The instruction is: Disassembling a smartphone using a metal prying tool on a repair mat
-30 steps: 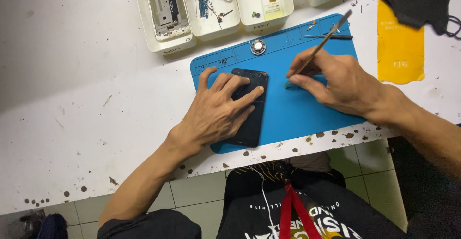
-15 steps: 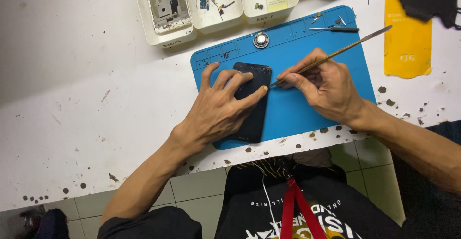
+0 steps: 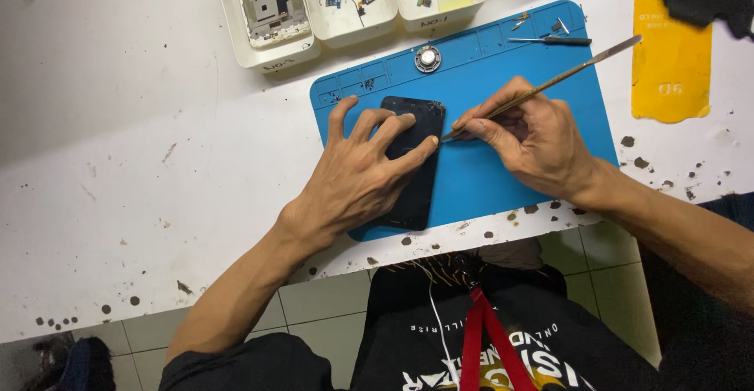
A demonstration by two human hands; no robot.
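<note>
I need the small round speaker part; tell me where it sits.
In the head view, the round speaker rests at the top edge of the blue mat, just above the black phone and below the white trays.

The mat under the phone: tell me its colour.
The mat is bright blue; the head view shows it, lying under the black phone.

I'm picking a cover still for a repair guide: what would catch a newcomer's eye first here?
First the bright blue mat at the white table's front edge, where the left hand presses flat on a dark phone. Beside it the right hand holds a thin metal tool, its tip at the phone's right edge. Behind the mat, white trays hold phone parts, and a yellow sheet lies at the right.
</note>
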